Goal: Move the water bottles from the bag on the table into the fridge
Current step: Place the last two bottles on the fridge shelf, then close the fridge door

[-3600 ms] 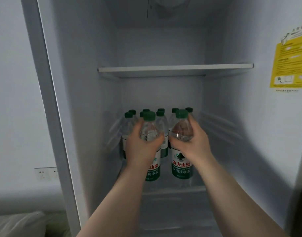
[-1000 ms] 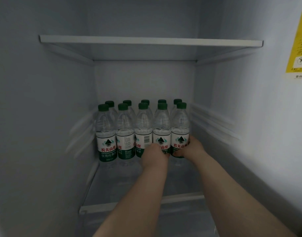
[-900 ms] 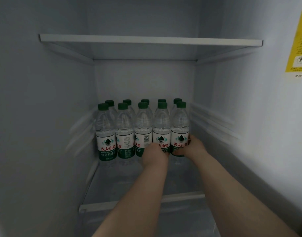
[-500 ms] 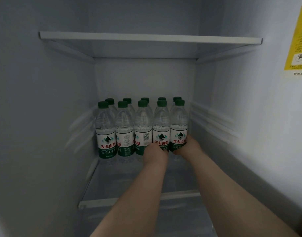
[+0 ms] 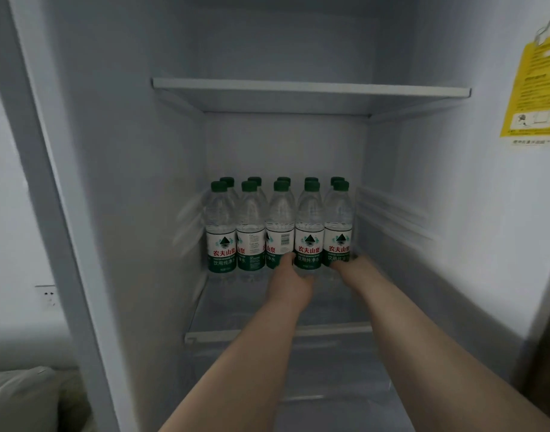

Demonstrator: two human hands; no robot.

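Head view, seating step, it seems: nudge held pair flush with front row (image 5: 251, 226), let go straight back, no tipping. Left grip (image 5: 290, 283) wrapped round foot of fourth bottle (image 5: 309, 222), thumb on its left flank. Right grip (image 5: 350, 266) curled low on fifth bottle (image 5: 338, 219), fingertips hidden. Both upright on fridge shelf (image 5: 236, 310), just beyond knuckles.

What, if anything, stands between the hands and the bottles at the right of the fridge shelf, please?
Nothing visible does. The left hand holds the fourth front bottle at its base, and the right hand holds the rightmost front bottle at its base. Both stand on the glass shelf, in line with the front row.
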